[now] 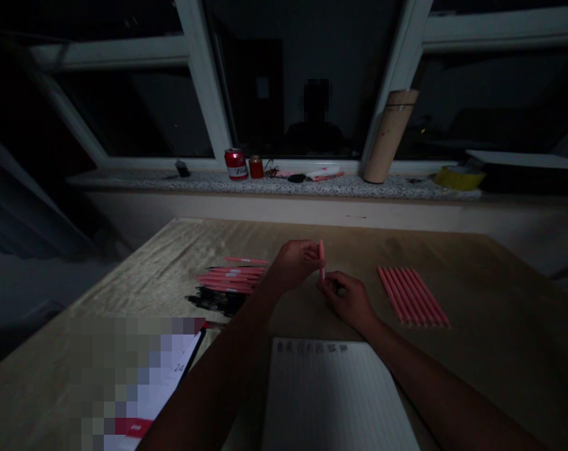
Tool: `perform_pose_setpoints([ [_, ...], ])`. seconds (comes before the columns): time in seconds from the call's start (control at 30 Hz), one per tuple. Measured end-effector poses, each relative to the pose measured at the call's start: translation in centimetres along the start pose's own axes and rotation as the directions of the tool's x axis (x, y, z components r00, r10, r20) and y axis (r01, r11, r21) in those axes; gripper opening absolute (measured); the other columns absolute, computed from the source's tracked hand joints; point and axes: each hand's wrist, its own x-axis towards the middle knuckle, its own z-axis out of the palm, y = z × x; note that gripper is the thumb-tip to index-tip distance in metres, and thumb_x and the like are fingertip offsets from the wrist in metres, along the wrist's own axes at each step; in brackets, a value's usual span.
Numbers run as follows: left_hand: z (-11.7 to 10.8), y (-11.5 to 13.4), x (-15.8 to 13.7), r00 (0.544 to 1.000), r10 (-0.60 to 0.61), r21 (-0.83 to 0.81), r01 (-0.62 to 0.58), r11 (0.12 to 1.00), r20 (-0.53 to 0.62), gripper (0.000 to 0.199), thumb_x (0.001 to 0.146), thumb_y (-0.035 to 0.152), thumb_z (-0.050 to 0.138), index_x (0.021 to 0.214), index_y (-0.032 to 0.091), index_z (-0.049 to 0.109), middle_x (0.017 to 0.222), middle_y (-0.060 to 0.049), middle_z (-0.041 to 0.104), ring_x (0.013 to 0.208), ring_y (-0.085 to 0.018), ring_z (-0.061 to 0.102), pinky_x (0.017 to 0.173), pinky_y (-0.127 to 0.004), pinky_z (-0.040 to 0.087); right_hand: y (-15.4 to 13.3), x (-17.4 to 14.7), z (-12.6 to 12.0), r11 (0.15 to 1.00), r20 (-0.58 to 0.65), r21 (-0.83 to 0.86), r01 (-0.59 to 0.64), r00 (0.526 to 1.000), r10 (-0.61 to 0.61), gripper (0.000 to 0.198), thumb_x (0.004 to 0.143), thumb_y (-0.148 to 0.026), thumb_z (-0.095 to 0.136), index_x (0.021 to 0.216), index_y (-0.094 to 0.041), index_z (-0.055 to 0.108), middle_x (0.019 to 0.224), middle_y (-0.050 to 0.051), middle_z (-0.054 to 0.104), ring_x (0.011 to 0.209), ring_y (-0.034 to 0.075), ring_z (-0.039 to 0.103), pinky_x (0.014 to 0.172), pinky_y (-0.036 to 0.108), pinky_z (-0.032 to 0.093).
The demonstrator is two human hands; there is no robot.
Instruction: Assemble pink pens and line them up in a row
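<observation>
Above the middle of the table (340, 241), a slim pink pen (322, 250) is held upright. My left hand (299, 262) grips its upper part from the left, fingers closed. My right hand (348, 297) has its fingers pinched at the pen's lower end. To the right lies a neat row of several pink pens (413, 295), side by side and slanted. Left of my left forearm, a loose pile of pink pens with white bands (230, 277) lies behind a heap of thin black pieces (215, 300), whose kind is hard to make out in the dim light.
A lined notebook (335, 401) with writing along its top lies between my forearms. At front left is a partly blurred lit screen (171, 369). On the windowsill stand a red can (236, 164), a jar (256, 167), a tall tan bottle (389, 138) and yellow tape (459, 178).
</observation>
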Motion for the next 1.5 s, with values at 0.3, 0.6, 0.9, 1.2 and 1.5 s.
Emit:
perform_pose_setpoints([
  [0.3,0.2,0.8,-0.2,1.0,0.022,0.002,-0.022,1.0,-0.007,0.015,0.061,0.015,0.063,0.074,0.012,0.058,0.072,-0.002,0.062,0.066,-0.011,0.058,0.061,-0.021,0.045,-0.2,0.0,0.0,1.0,-0.012,0.02,-0.006,1.0,0.006,0.019,0.08,-0.033,0.054,0.083,-0.016,0.063,0.064,0.001,0.057,0.055,0.012,0.049,0.054,0.023,0.04],
  [0.6,0.2,0.9,-0.3,1.0,0.024,-0.073,-0.023,0.997,0.006,0.017,0.062,0.01,0.06,0.079,0.012,0.058,0.07,-0.002,0.062,0.064,-0.009,0.057,0.061,-0.021,0.045,-0.2,0.1,-0.1,1.0,0.0,0.004,-0.006,1.0,0.006,0.02,0.08,-0.033,0.054,0.083,-0.016,0.063,0.063,0.001,0.056,0.054,0.012,0.049,0.054,0.023,0.041],
  [0.9,0.1,0.8,-0.3,0.997,0.069,0.093,-0.064,0.994,-0.044,0.017,0.062,0.017,0.064,0.077,0.012,0.06,0.071,-0.002,0.062,0.066,-0.011,0.058,0.062,-0.021,0.046,-0.1,0.0,0.1,1.0,-0.003,0.003,-0.006,1.0,0.006,0.02,0.08,-0.034,0.054,0.084,-0.016,0.062,0.064,0.001,0.057,0.056,0.012,0.049,0.054,0.023,0.041],
  [1.2,0.2,1.0,-0.2,0.998,0.063,-0.002,-0.063,0.998,-0.016,0.017,0.06,0.009,0.058,0.077,0.012,0.059,0.07,-0.001,0.061,0.064,-0.009,0.057,0.06,-0.019,0.045,-0.2,0.0,-0.1,1.0,-0.005,0.007,-0.008,1.0,0.008,0.019,0.079,-0.033,0.055,0.083,-0.016,0.063,0.064,0.001,0.058,0.055,0.012,0.05,0.054,0.023,0.041],
  [1.5,0.2,1.0,-0.3,0.999,0.03,0.055,-0.027,0.998,-0.038,0.013,0.061,0.018,0.064,0.072,0.012,0.06,0.067,-0.001,0.062,0.063,-0.011,0.057,0.058,-0.02,0.043,0.0,0.0,0.1,1.0,-0.011,0.011,-0.011,1.0,0.011,0.02,0.08,-0.034,0.055,0.085,-0.016,0.063,0.063,0.001,0.058,0.055,0.012,0.05,0.054,0.023,0.041],
])
